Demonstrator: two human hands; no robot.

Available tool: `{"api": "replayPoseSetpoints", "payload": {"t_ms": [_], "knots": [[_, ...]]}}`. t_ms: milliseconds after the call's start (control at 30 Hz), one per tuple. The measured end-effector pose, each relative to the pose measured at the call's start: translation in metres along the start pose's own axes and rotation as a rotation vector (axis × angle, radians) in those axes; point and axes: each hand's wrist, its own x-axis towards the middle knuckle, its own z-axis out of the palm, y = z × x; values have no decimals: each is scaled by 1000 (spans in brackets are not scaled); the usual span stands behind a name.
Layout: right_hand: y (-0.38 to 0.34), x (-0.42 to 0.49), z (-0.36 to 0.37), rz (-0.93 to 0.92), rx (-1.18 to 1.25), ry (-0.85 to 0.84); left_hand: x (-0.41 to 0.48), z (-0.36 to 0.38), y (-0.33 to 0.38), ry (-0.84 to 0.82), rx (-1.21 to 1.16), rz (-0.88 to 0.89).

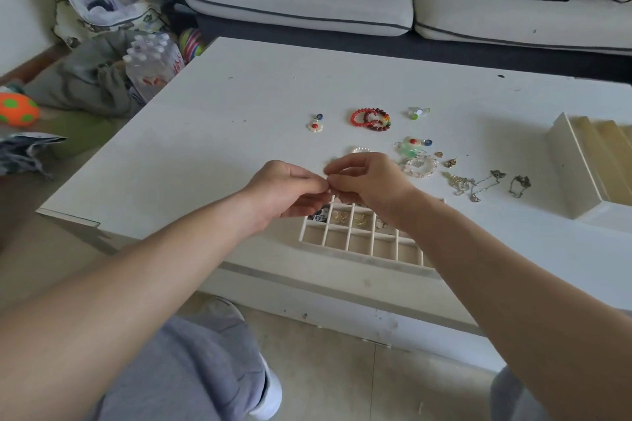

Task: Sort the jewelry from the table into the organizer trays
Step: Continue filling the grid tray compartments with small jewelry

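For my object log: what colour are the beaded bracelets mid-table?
The beaded bracelets are red and dark maroon, some beads multicoloured; head view.

Two hands (290,193) (371,181), two trays (342,252) (574,167)

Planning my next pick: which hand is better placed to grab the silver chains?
Right, probably. The silver chains lie right of the right hand; the left hand would need to cross it.

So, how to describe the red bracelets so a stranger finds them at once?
On the white table before the sofa, look at the farthest row of jewelry. The red bracelets lie in its middle: overlapping bead rings, the only red loops there.
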Motion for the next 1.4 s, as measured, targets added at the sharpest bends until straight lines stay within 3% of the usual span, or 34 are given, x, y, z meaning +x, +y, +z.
{"api": "replayPoseSetpoints", "payload": {"t_ms": [167, 333, 467, 633, 1000, 1400], "knots": [[11, 0, 6, 17, -429, -29, 4, -2, -14, -51, 226, -58], [29, -3, 16, 15, -684, -107, 16, -9, -22, -9, 552, -88], [35, -6, 23, 2, -755, -73, 20, -14, -23, 51, 527, -136], [38, -10, 35, 17, -814, -38, 18, -13, -28, -63, 454, -251], [44, -21, 45, 2, -1144, 94, 18, -1, -28, -121, 503, -257], [60, -24, 51, -147, -1243, 196, 16, -1, -26, -143, 577, -255]]}}
